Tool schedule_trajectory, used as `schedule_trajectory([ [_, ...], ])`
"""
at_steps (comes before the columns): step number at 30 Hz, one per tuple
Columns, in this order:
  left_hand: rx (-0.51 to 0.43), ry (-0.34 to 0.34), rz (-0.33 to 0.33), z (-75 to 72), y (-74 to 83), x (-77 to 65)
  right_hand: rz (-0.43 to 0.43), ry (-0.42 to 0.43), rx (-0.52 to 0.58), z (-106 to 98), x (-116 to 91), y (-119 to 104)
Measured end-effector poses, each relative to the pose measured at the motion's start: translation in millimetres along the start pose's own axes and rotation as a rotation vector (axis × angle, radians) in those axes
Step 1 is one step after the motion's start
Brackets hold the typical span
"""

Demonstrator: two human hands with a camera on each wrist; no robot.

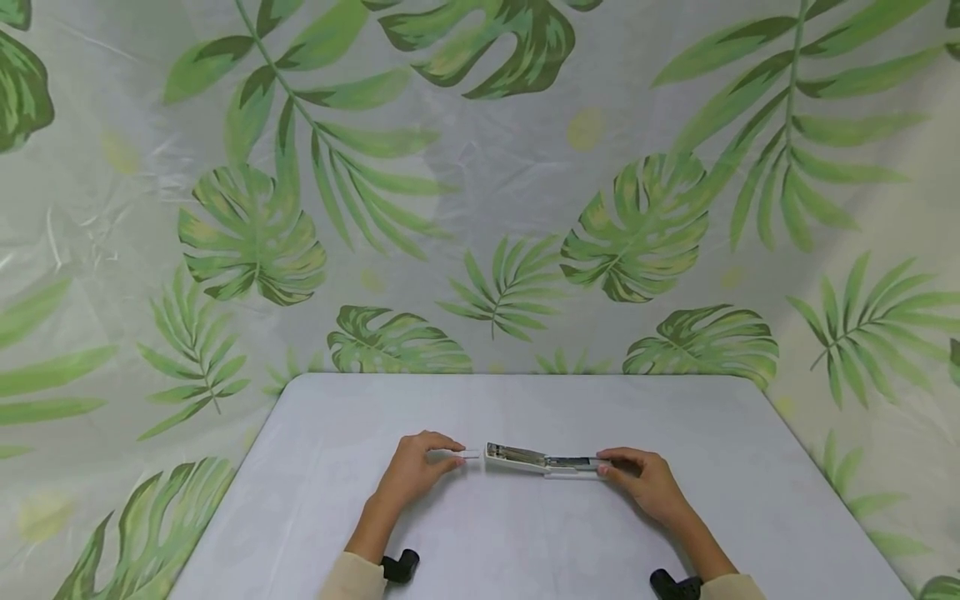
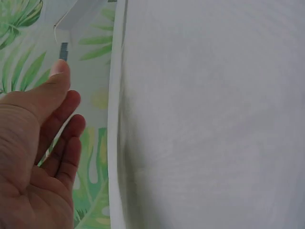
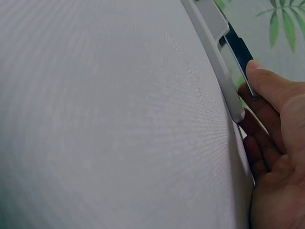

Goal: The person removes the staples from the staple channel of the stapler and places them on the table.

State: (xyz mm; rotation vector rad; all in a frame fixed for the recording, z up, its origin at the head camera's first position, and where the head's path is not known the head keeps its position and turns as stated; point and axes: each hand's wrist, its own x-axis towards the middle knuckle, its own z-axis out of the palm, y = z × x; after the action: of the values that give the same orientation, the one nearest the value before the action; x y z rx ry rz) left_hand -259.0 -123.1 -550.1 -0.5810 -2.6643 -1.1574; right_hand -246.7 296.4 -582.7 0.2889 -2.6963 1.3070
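Observation:
An opened white stapler [image 1: 517, 456] lies stretched out above the middle of the white table, its metal inside showing. At its right end my right hand [image 1: 651, 483] grips it between thumb and fingers. In the right wrist view the thumb is on the dark metal rail [image 3: 240, 50], with the white base [image 3: 221, 76] beside the fingers. My left hand [image 1: 414, 473] pinches a small strip of staples [image 2: 64, 50] between thumb and fingers. That strip points at the stapler's left end, with a short gap between them.
The white table [image 1: 495, 542] has rounded far corners. Behind it hangs a pale curtain [image 1: 517, 183] printed with green leaves. Black wrist cameras [image 1: 402, 567] sit on both wrists, below light sleeves [image 1: 354, 578].

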Motion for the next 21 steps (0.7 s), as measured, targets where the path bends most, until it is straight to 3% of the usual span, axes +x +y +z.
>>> schedule_trajectory([
  [21,0.051,-0.098,0.018,6.9,-18.7,1.7,-0.027,0.003,-0.003,0,3,6],
])
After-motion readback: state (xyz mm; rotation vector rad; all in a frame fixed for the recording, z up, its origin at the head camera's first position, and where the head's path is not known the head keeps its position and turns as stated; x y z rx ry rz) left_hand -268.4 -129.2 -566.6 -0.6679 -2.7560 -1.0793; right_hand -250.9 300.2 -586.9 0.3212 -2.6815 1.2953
